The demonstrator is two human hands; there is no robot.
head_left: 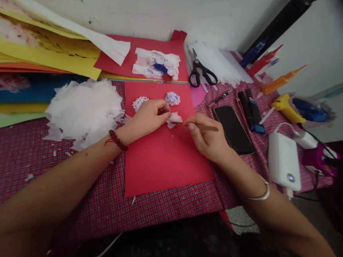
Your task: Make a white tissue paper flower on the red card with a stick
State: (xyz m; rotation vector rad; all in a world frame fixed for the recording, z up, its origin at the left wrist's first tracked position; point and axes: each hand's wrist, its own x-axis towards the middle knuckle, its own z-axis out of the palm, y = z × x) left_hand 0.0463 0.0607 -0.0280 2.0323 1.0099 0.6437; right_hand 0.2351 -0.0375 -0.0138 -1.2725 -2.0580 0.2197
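My left hand (149, 116) is closed in a pinch on a small white paper flower (174, 118) that rests on a red paper sheet (162, 161). My right hand (209, 139) grips a thin brown stick (203, 127) like a pen, its tip touching the flower. Two more small paper flowers with blue marks, one (140, 103) on the left and one (172, 98) on the right, lie on the red sheet just beyond my fingers.
A heap of white tissue (84, 112) lies left. Stacked coloured sheets (33, 56) fill the back left. Scissors (200, 73), a black phone (233, 129), markers (250, 107), a yellow glue gun (283, 107) and a white power bank (283, 162) sit right on the checked cloth (26, 153).
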